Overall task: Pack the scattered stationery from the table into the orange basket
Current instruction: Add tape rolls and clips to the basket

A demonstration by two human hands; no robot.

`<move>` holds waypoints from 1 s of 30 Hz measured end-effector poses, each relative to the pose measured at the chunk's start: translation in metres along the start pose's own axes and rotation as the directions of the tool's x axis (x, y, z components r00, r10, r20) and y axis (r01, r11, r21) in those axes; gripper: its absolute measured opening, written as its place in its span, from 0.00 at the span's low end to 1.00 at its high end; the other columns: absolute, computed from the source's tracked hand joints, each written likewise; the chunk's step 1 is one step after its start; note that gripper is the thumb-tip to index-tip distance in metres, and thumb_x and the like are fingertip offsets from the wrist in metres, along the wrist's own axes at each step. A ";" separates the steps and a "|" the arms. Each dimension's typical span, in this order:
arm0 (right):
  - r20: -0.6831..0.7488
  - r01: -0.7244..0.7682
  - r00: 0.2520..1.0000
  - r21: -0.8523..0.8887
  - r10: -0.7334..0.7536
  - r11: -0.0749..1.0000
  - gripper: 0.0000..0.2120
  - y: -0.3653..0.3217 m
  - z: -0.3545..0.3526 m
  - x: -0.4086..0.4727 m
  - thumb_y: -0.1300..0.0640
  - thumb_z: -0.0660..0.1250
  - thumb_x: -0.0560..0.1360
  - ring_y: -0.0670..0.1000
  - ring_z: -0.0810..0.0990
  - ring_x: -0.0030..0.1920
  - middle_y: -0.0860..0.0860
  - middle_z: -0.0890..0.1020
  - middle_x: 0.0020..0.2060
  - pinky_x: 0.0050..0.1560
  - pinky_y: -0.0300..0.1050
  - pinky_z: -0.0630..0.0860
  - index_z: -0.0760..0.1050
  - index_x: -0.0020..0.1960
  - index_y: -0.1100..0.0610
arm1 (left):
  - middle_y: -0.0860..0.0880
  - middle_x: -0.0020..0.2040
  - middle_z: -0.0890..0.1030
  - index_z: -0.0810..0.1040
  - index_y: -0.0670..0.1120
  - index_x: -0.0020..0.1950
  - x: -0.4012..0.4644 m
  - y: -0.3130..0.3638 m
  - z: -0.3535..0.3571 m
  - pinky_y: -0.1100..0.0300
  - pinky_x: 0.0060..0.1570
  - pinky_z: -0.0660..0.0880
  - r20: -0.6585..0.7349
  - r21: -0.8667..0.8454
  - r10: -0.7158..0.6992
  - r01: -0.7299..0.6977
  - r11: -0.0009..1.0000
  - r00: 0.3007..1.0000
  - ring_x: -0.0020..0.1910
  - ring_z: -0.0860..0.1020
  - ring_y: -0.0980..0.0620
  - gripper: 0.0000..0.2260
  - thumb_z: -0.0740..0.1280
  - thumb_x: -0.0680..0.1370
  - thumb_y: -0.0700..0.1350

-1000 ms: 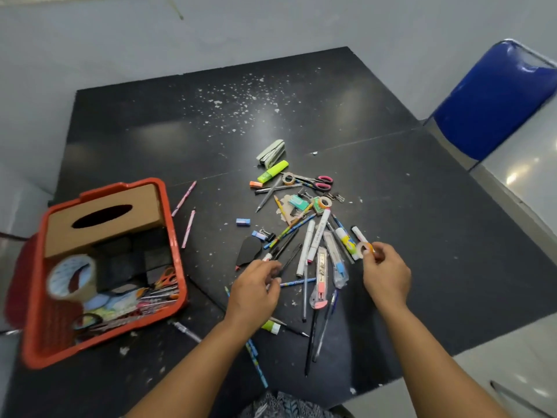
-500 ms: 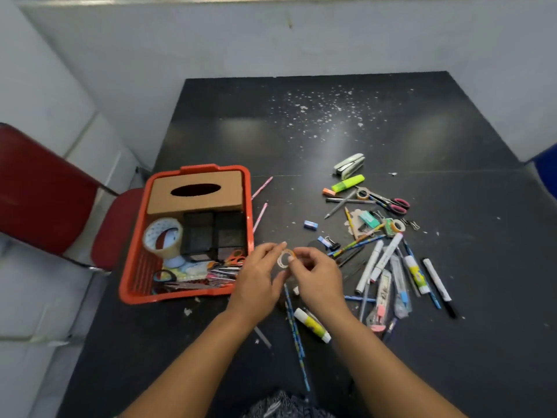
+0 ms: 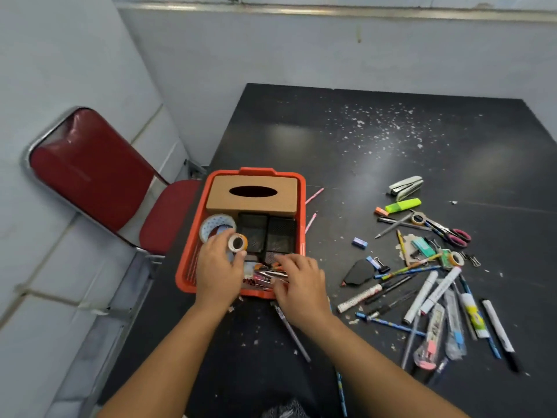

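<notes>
Left hand is pinching a small tape roll between thumb and fingertips, holding it above the near-left part of the orange basket. Right hand is hovering over the basket's near-right corner, fingers loosely curled and reaching toward the pens lying inside — whether it is gripping any of them, I cannot tell.

Inside the basket: a brown tissue box is sitting along the far wall, a large clear tape roll is lying at left just behind the small roll, and black mesh holders are sitting in the middle.

The basket is resting on the left part of the black table. Remaining stationery is lying scattered to the right, well apart from the basket — a stapler, a green highlighter, pink-handled scissors, and a heap of markers and pens nearer the front edge. Two pink pencils are lying just beside the basket's right wall.

A red chair is standing to the left of the table.
</notes>
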State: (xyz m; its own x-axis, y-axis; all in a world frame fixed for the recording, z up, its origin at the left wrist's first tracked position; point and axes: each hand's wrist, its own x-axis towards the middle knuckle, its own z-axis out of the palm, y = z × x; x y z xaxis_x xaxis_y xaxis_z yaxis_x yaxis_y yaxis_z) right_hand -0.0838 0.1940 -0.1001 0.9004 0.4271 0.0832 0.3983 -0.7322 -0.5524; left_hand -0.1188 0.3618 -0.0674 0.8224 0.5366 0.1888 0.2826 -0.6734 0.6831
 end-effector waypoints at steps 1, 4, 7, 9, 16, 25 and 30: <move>0.012 0.013 1.000 -0.057 -0.013 0.998 0.21 -0.001 0.005 -0.002 0.49 0.65 0.74 0.52 0.71 0.61 0.47 0.76 0.60 0.58 0.51 0.69 0.73 0.66 0.47 | 0.47 0.58 0.79 0.76 0.45 0.64 0.006 -0.004 -0.004 0.51 0.58 0.71 -0.018 0.016 -0.044 0.045 0.999 0.999 0.59 0.75 0.46 0.18 0.71 0.75 0.40; 0.017 0.035 0.999 -0.108 -0.033 0.994 0.20 0.001 0.013 -0.006 0.48 0.62 0.75 0.52 0.71 0.63 0.47 0.75 0.61 0.60 0.52 0.68 0.73 0.66 0.47 | 0.47 0.55 0.81 0.77 0.47 0.61 0.023 -0.016 -0.009 0.50 0.51 0.71 -0.045 0.121 -0.141 0.145 0.982 0.989 0.55 0.75 0.44 0.14 0.70 0.76 0.42; 0.014 0.055 0.998 -0.096 -0.054 0.994 0.21 0.006 0.013 -0.008 0.45 0.57 0.76 0.50 0.70 0.64 0.46 0.74 0.62 0.63 0.51 0.66 0.72 0.67 0.47 | 0.46 0.51 0.83 0.79 0.49 0.57 0.038 -0.026 -0.009 0.51 0.46 0.72 -0.037 0.163 -0.188 0.191 0.968 0.982 0.51 0.78 0.43 0.11 0.70 0.76 0.43; 0.021 0.069 0.997 -0.087 -0.068 0.994 0.21 0.007 0.012 -0.008 0.43 0.55 0.77 0.50 0.69 0.64 0.46 0.74 0.62 0.63 0.50 0.65 0.72 0.67 0.47 | 0.47 0.50 0.83 0.79 0.50 0.55 0.045 -0.028 -0.007 0.52 0.44 0.72 -0.022 0.170 -0.222 0.222 0.960 0.975 0.49 0.79 0.42 0.09 0.70 0.76 0.43; 0.042 0.097 0.995 -0.072 -0.094 0.993 0.21 0.009 0.010 -0.007 0.43 0.57 0.79 0.48 0.66 0.67 0.45 0.73 0.64 0.66 0.47 0.61 0.71 0.69 0.48 | 0.45 0.51 0.83 0.76 0.48 0.64 0.049 -0.028 0.001 0.53 0.45 0.73 0.049 0.210 -0.267 0.251 0.945 0.963 0.50 0.79 0.43 0.17 0.70 0.76 0.47; -0.156 0.061 0.987 0.126 -0.041 0.990 0.17 0.036 -0.002 -0.012 0.51 0.66 0.77 0.47 0.70 0.60 0.46 0.76 0.57 0.61 0.41 0.69 0.75 0.65 0.52 | 0.49 0.58 0.78 0.76 0.46 0.66 0.027 0.022 0.039 0.52 0.55 0.75 0.098 0.059 0.060 -0.066 0.996 0.993 0.57 0.75 0.50 0.17 0.69 0.77 0.44; -0.219 -0.106 0.967 0.111 0.128 0.988 0.18 0.088 -0.025 -0.007 0.47 0.62 0.77 0.50 0.72 0.56 0.48 0.78 0.53 0.57 0.46 0.71 0.76 0.63 0.53 | 0.49 0.56 0.80 0.78 0.44 0.62 0.013 0.062 0.078 0.54 0.58 0.72 0.117 -0.025 0.222 -0.221 0.975 0.968 0.56 0.75 0.50 0.16 0.70 0.75 0.41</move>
State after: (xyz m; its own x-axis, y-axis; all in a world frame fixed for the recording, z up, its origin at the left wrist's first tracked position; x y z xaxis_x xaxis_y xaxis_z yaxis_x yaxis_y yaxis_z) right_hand -0.0508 0.1130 -0.1288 0.9604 0.2028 0.1913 0.2787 -0.7099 -0.6468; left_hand -0.0521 0.2877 -0.0778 0.9166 0.3104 0.2521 0.0814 -0.7621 0.6423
